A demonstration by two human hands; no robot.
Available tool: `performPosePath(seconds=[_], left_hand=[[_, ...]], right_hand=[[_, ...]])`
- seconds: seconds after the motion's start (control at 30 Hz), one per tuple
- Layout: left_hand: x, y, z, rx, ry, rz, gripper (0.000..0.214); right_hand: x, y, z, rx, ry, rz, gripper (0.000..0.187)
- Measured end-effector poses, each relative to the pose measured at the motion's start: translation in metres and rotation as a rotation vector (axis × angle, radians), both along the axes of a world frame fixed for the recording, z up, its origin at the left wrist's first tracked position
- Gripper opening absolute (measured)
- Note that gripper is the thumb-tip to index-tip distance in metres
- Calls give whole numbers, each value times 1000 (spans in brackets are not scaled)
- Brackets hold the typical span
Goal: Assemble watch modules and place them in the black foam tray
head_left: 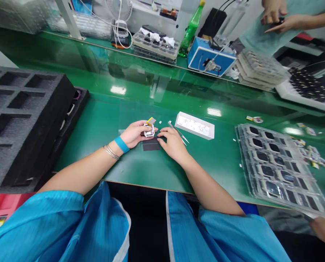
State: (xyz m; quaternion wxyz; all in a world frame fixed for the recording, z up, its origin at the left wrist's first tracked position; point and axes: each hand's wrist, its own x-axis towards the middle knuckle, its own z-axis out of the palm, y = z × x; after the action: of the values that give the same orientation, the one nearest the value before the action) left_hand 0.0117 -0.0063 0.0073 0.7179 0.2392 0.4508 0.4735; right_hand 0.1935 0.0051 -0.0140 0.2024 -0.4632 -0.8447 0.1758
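Note:
My left hand (133, 134) is closed around an opened smartwatch case (149, 131). A small battery with yellow tape (151, 121) stands out from the case's upper side. My right hand (173, 142) is just to the right, its thumb and forefinger brought close together beside the case; whatever is between them is too small to make out. A pair of tweezers (182, 136) shows along the far side of the right hand; whether the hand grips it is unclear. Below the case, a dark sheet (151, 145) lies on the green table (140, 169).
A white box (211, 131) with small parts stands beyond my right hand. Clear trays of watches (268, 160) lie on the right. Black foam trays (37, 120) are stacked on the left. A shelf at the back holds a blue device (206, 60). Another person's hands (277, 16) are at upper right.

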Motion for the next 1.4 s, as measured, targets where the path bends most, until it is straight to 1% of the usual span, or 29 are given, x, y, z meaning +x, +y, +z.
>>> performPosePath(seconds=[0.17, 0.33, 0.47, 0.57, 0.7, 0.77, 0.87, 0.97, 1.1, 1.17, 1.23, 1.4], left_hand=[[0, 2, -1, -6, 15, -10, 18], [0, 2, -1, 3, 28, -15, 19], [0, 2, 0, 0, 55, -27, 17], [1, 3, 0, -5, 58, -27, 16], [1, 4, 1, -12, 79, -17, 12], [2, 4, 1, -8, 95, -19, 13], [4, 1, 1, 11, 126, -10, 15], [8, -3, 3, 24, 153, -10, 18], [12, -8, 5, 23, 162, -40, 22], [13, -9, 4, 19, 171, -53, 20], [15, -10, 2, 19, 176, -71, 17], [16, -11, -1, 21, 150, -108, 14]], right_hand=[[2, 3, 0, -40, 17, -8, 9], [2, 11, -7, -67, 84, -35, 3], [-1, 14, -11, -74, 81, -28, 8], [-1, 9, -9, -17, 35, 32, 8], [6, -2, 2, 97, 14, 193, 7], [9, -6, 10, 146, 93, 241, 8], [11, -9, 18, 173, 322, 191, 10], [8, -10, 19, 93, 527, 92, 12], [4, -8, 12, -100, 647, 13, 16], [3, -7, 10, -193, 681, 16, 18], [1, -6, 9, -249, 714, 34, 21], [-3, -8, 9, -288, 696, 43, 25]])
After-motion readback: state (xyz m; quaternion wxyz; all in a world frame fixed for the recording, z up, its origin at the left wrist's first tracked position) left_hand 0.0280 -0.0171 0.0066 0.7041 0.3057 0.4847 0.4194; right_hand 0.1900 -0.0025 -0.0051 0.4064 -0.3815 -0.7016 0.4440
